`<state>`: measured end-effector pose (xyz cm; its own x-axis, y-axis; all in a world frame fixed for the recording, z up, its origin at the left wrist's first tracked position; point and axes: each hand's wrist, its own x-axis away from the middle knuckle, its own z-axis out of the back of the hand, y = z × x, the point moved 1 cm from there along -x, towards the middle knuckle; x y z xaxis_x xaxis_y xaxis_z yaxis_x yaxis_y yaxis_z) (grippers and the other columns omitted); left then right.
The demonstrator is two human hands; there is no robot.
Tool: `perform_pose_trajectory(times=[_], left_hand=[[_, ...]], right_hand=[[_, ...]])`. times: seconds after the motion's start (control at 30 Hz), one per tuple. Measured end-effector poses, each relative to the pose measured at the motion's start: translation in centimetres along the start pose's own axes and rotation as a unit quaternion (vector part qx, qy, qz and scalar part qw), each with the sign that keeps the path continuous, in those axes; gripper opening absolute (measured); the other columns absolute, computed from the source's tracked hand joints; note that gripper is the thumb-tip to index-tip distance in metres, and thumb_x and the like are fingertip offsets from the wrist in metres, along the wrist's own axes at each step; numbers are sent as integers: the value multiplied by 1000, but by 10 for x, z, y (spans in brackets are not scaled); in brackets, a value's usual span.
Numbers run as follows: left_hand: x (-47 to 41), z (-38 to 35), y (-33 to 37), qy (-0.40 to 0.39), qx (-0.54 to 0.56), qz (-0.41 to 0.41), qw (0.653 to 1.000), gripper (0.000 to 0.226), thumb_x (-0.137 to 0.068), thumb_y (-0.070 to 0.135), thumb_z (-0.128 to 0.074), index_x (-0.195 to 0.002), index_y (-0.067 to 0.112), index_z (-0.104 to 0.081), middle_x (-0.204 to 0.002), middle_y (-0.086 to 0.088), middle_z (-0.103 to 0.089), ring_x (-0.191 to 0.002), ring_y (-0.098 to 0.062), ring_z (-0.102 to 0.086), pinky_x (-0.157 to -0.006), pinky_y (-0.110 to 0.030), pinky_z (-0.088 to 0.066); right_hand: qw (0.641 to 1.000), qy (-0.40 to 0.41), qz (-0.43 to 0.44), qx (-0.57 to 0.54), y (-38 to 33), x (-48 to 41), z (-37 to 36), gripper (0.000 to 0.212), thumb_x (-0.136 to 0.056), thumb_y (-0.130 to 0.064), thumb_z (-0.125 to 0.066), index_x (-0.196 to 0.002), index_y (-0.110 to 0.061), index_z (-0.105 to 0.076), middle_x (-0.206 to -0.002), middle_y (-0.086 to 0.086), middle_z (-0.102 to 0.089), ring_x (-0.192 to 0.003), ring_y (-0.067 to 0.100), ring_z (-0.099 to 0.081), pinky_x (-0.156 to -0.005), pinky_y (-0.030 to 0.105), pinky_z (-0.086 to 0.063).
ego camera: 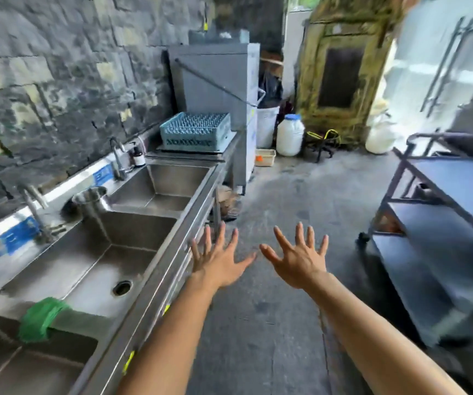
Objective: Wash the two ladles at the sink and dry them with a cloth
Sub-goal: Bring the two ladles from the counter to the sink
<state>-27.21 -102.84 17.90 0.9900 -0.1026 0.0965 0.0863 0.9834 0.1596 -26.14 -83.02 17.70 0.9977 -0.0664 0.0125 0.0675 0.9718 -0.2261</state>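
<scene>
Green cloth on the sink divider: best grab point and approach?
Pinch the green cloth at its crest on top of the sink divider, from above, probably with the open left hand, the nearer one. It hangs draped over that ridge, so the crest stands proud and should lift straight off.

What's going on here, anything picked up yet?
Nothing yet. A person stands beside the steel sink with left hand and right hand spread open in the air, holding nothing. A green cloth hangs over the divider between two basins. No ladles are visible in this view.
</scene>
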Motion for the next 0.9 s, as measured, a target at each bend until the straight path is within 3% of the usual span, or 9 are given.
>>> perform_pose_trajectory(times=[0.2,0.43,0.67,0.9], left_hand=[[-3,-13,179,-9,11,-129,991,101,-64,97,-3,-150,47,10,-155,13,33,-140,-23,38,-110,-60,22],[17,-40,371,-41,-10,-299,953,100,-65,96,0,-151,46,9,-157,12,31,-141,-24,36,-110,-61,21],[54,-86,553,-60,-38,-467,881,101,-64,95,5,-151,44,13,-156,9,33,-141,-27,36,-109,-62,20],[79,-118,697,-73,-54,-583,808,95,-70,92,3,-151,44,11,-157,6,33,-140,-28,38,-107,-63,22]], right_hand=[[991,53,-127,3,164,55,57,92,-75,-92,1,-156,-50,-6,-169,12,6,-155,38,9,-116,65,13],[953,78,-293,-5,327,146,89,89,-76,-92,4,-156,-52,-2,-169,9,12,-154,36,15,-115,65,18],[889,97,-446,27,460,246,108,89,-77,-90,7,-156,-50,-3,-170,9,5,-155,37,11,-113,65,19],[827,84,-555,29,571,302,127,87,-82,-87,-1,-158,-46,-1,-169,10,10,-154,36,15,-114,65,19]])
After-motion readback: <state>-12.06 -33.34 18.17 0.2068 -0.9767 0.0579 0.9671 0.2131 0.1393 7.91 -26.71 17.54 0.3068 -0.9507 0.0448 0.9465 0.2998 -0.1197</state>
